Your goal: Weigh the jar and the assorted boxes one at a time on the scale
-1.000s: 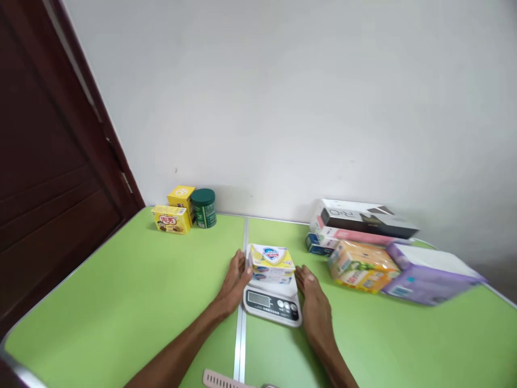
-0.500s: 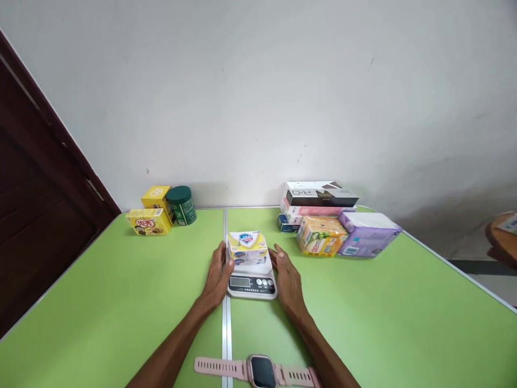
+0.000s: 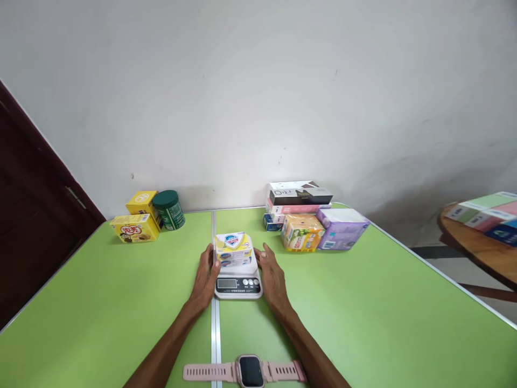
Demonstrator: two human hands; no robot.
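A white kitchen scale with a dark display strip and round buttons sits over the table's metal seam. Stacked on its plate are two yellow and white soap boxes, the upper one a little askew. My left hand is closed against the scale's left side, its thumb near the soap boxes. On the other side, my right hand holds the scale's right edge, fingers partly hidden behind it. A pink-strapped smartwatch lies flat between my forearms.
Yellow boxes and a green canister stand back left. Back right are stacked cartons, an orange-wrapped pack and a purple tissue pack. A wooden stool bearing boxes stands beyond the table's right edge.
The view has turned slightly right, so everything on the table sits further left and more of the wooden stool shows. Both hands stay at the scale's sides.
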